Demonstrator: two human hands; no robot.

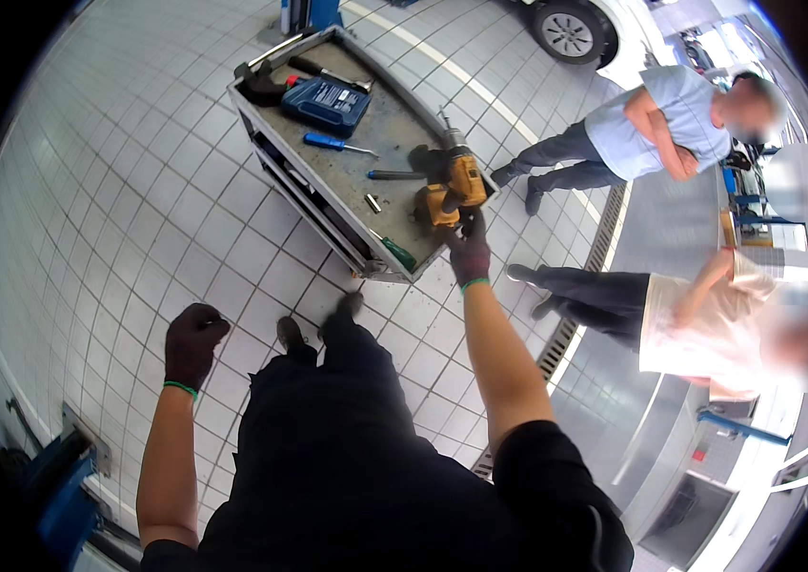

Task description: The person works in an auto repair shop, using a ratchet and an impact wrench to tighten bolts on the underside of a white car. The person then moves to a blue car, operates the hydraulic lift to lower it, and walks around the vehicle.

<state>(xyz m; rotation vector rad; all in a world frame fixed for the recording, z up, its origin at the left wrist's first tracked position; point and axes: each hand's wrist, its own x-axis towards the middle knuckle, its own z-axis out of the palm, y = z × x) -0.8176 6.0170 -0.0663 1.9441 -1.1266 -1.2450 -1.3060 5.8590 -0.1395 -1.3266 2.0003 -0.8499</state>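
Dark knit gloves with green cuffs cover both my hands. My right hand is at the near right corner of the tool cart, its fingers closed against the rear of a yellow and black cordless drill. A long bit points away from me in the drill's chuck, and part of the grip is hidden. My left hand hangs over the floor left of the cart, fingers curled. Whether anything is inside it is hidden. Close to the drill lie a blue-handled tool, a small metal socket and a green-handled screwdriver.
The grey tool cart has a raised rim and also bears a blue bottle, a blue screwdriver and a hammer. Two people, one in light blue, one in pale peach, stand right. A white car is behind.
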